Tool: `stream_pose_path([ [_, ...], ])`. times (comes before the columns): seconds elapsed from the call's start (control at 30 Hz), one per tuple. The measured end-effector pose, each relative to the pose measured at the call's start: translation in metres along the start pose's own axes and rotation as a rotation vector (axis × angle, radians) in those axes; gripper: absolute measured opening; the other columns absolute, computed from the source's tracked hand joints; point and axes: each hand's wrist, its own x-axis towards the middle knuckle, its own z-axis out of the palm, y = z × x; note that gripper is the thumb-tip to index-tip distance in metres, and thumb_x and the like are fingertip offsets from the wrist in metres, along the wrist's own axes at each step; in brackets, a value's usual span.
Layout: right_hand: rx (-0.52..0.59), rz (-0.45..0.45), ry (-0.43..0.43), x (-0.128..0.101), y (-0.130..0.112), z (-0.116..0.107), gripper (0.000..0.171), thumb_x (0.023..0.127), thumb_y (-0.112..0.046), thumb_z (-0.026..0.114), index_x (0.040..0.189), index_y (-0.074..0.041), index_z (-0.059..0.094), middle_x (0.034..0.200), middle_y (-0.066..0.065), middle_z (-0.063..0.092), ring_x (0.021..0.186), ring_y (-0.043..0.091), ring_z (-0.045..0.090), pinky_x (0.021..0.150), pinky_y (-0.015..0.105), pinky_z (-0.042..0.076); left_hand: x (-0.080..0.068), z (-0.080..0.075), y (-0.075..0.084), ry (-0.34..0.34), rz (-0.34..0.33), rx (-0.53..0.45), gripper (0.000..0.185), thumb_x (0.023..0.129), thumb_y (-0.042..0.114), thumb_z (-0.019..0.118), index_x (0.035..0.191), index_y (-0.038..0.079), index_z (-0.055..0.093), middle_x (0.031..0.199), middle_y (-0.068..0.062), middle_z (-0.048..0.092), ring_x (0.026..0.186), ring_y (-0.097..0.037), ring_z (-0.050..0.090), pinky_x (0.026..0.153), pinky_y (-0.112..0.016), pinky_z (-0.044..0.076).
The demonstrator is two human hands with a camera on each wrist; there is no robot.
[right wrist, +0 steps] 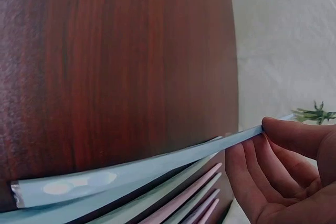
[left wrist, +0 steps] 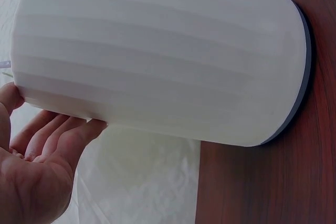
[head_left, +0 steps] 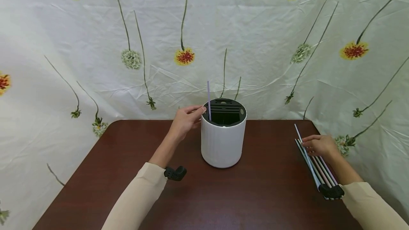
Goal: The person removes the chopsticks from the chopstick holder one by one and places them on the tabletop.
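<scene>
A white round holder (head_left: 222, 146) with a black slotted top (head_left: 223, 106) stands upright near the table's back edge. One pale purple chopstick (head_left: 209, 93) sticks up out of its left side. My left hand (head_left: 186, 118) grips the holder at the left of its rim, thumb at the top edge and fingers against the outer wall. At the right, my right hand (head_left: 321, 146) pinches a pale blue chopstick (right wrist: 131, 172) near its thin end, between thumb and fingers. This chopstick slants over several other pastel chopsticks (right wrist: 178, 198) lying side by side, thick ends toward me.
The dark brown table (head_left: 255, 201) ends just behind the holder and to the right of the chopsticks. A white cloth (head_left: 153, 38) with printed flowers hangs behind and at the sides. Black wrist cameras (head_left: 175, 173) sit on both forearms.
</scene>
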Motion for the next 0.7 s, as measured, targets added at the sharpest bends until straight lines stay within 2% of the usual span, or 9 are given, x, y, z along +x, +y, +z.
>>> stream_pose_path([
  [0.13,0.027,0.022,-0.026,0.003,0.006,0.001,0.037,0.097,-0.007,0.063,0.123,0.020,0.060,0.087,-0.001,0.072,0.079,0.013,0.068,0.073,0.037,0.063,0.000,0.000,0.000,0.002,-0.001,-0.006,0.042,0.096,0.031,0.072,0.131,0.008,0.069,0.134,-0.011,0.066,0.122,-0.026,0.065,0.104,-0.050,0.052],
  [0.3,0.029,0.045,-0.060,0.005,0.011,0.003,0.036,0.096,-0.007,0.064,0.121,0.019,0.062,0.086,-0.002,0.072,0.077,0.010,0.066,0.071,0.034,0.062,-0.001,-0.001,-0.001,0.002,-0.005,0.012,0.042,0.096,0.033,0.072,0.131,0.009,0.069,0.134,-0.010,0.066,0.123,-0.025,0.065,0.101,-0.045,0.055],
  [0.7,-0.016,0.060,-0.026,0.007,0.020,0.008,0.034,0.096,-0.009,0.064,0.116,0.018,0.066,0.086,-0.002,0.072,0.076,0.012,0.069,0.071,0.036,0.063,0.000,-0.001,-0.001,-0.001,-0.002,0.008,0.042,0.096,0.032,0.072,0.131,0.009,0.069,0.135,-0.010,0.067,0.124,-0.025,0.064,0.102,-0.046,0.054],
])
